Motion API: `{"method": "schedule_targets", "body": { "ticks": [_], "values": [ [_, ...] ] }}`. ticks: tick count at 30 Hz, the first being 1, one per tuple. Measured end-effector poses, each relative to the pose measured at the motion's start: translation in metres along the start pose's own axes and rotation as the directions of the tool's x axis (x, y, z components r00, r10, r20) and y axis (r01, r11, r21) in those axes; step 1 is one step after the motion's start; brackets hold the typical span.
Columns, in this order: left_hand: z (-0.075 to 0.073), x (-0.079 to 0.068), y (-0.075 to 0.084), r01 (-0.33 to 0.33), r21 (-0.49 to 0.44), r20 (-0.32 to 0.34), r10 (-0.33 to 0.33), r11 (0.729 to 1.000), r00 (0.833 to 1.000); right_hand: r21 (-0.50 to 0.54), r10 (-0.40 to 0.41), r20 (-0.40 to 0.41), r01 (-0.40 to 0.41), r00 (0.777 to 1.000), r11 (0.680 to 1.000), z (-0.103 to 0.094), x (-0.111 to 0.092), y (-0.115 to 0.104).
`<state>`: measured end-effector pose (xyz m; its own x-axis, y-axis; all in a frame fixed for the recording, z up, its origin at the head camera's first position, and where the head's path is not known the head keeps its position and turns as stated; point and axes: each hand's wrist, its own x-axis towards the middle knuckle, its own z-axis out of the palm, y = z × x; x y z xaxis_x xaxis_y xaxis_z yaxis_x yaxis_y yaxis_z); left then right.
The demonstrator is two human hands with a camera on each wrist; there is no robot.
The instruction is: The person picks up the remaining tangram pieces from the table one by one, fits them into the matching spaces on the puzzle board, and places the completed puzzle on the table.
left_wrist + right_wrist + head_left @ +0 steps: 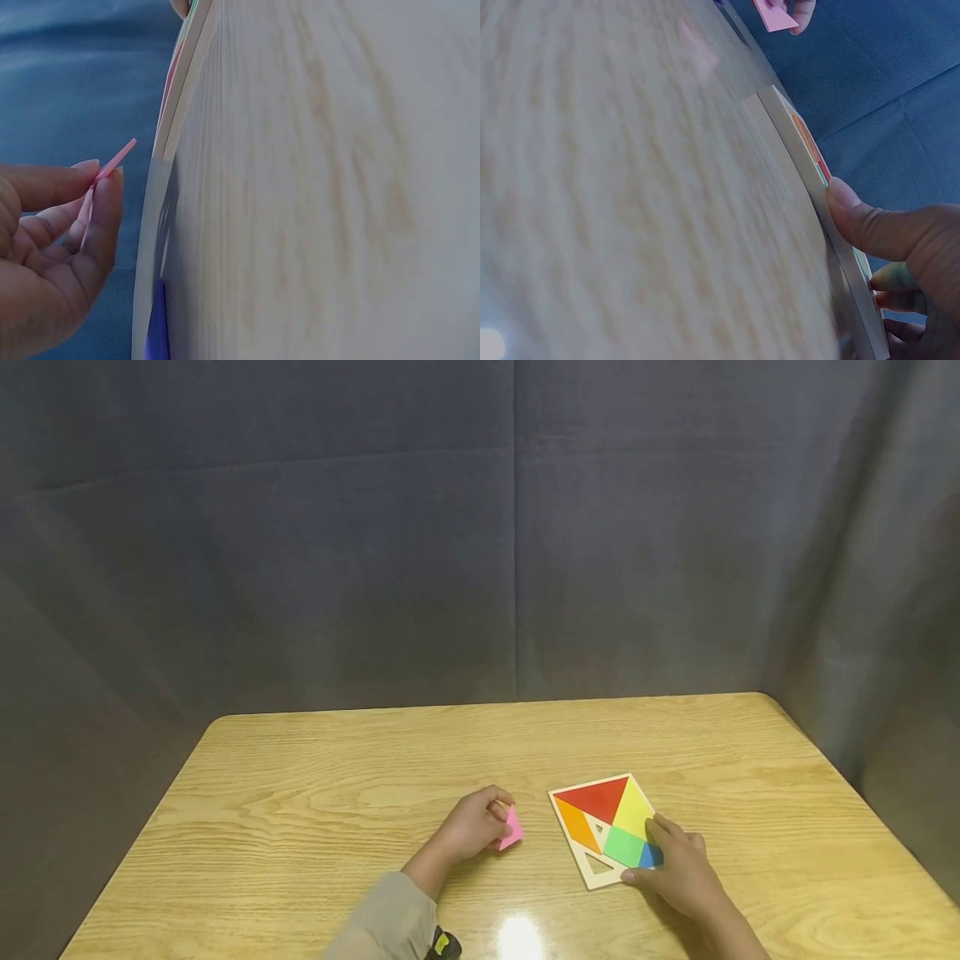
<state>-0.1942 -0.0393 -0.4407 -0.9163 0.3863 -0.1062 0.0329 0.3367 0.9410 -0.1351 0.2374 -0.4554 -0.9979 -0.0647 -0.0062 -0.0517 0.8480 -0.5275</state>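
My left hand (pixel 474 822) pinches a pink triangle piece (pixel 513 831) between thumb and fingertips, over the table left of the tangram board. In the left wrist view this pink piece (pixel 118 157) stands tilted, seen nearly edge-on. The wooden tangram board (pixel 600 881) lies right of centre, holding red (pixel 596 797), yellow (pixel 633 810), orange (pixel 577 822), green (pixel 624 847) and blue (pixel 649 857) pieces, with two triangular recesses bare. My right hand (pixel 682 868) grips the board's near right corner, thumb on the near edge, fingers on the right edge, partly covering the blue piece.
A purple object (pixel 157 330) lies on the table below the left hand in the left wrist view. The wooden table (pixel 300 827) ends at a dark curtain (pixel 375 568) behind. A black band (pixel 444 943) sits by the left sleeve (pixel 390 918).
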Motion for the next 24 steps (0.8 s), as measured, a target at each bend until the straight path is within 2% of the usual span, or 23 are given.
{"method": "schedule_targets", "body": {
  "ticks": [12, 24],
  "values": [
    [0.015, 0.006, 0.005, 0.023, -0.080, 0.008, -0.023, 0.997, 1.000, 0.006, 0.002, -0.002, -0.002, 1.000, 1.000, -0.001, -0.002, -0.002],
    [0.035, 0.013, 0.008, 0.013, -0.158, -0.002, -0.014, 0.987, 1.000, 0.014, 0.003, -0.007, -0.003, 1.000, 1.000, 0.000, -0.002, 0.000]
  ]
}}
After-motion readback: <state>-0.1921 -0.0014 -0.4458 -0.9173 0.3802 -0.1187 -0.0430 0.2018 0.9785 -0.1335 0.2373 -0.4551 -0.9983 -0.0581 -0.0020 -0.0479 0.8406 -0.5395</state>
